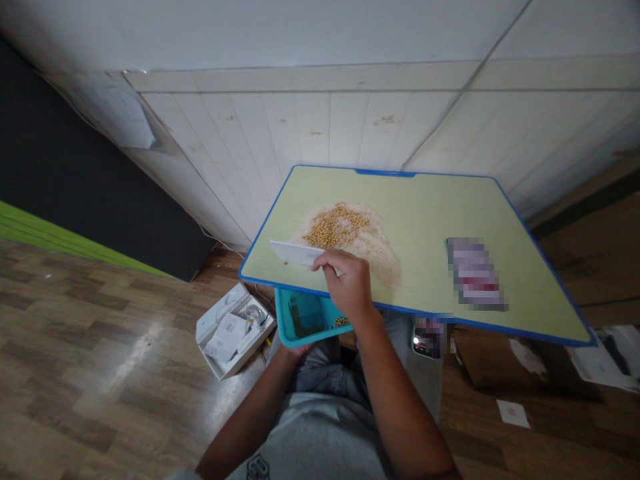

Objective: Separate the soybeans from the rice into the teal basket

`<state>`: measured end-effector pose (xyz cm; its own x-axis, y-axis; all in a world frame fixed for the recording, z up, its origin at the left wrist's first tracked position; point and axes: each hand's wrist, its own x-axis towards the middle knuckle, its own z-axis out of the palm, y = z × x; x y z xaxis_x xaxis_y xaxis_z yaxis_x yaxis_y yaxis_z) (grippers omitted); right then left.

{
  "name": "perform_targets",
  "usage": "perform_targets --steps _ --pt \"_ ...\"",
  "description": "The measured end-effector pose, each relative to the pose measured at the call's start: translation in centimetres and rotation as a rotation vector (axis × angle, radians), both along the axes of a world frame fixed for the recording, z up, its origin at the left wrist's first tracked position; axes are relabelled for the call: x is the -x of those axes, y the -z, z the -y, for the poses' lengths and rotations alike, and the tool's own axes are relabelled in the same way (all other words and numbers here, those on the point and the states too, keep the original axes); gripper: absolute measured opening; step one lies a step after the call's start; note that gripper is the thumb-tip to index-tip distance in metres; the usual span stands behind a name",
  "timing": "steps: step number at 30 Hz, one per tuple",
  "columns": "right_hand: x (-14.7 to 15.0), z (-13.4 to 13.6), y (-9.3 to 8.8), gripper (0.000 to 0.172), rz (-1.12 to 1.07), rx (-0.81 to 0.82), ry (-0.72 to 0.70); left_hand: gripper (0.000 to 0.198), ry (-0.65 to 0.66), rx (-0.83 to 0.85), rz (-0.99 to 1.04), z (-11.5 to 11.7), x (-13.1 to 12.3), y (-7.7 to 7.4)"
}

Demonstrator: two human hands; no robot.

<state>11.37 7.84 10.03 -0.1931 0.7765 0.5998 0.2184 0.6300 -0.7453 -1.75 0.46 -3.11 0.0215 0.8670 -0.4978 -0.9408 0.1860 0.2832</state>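
White card (295, 253) is clamped in the right hand (350, 277), on the near side of the beans (325, 228); the left hand (299, 349) supports the tub (281, 319) (its grip I cannot tell).

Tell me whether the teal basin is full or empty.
Neither: the teal basin holds some soybeans, with bare teal bottom showing between them.

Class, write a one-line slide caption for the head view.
Right hand holds a white card beside yellow beans and pale grains on a table; left hand under a turquoise tray.
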Motion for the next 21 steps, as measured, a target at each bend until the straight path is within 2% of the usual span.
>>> perform_targets --steps 3,5,10,16,21 --pt "0.2 -0.2 0.0 0.038 -0.012 -0.010 -0.034 0.052 0.006 0.027 -0.032 0.7 0.2 -1.4" --pt "0.2 -0.3 0.0 0.038 -0.020 -0.022 -0.058 0.047 0.022 0.017 -0.053 1.2 0.4 -1.7" --pt "-0.3 0.2 0.2 0.039 -0.027 -0.033 -0.088 0.044 0.053 0.098 -0.140 1.5 1.0 -1.1" --pt "-1.9 1.3 0.2 0.041 -0.031 -0.049 -0.149 0.061 0.132 0.180 -0.175 1.5 1.3 -1.7" --pt "-3.2 2.3 0.0 0.043 -0.047 -0.079 -0.126 0.043 0.165 0.144 -0.240 1.6 1.4 -1.6"
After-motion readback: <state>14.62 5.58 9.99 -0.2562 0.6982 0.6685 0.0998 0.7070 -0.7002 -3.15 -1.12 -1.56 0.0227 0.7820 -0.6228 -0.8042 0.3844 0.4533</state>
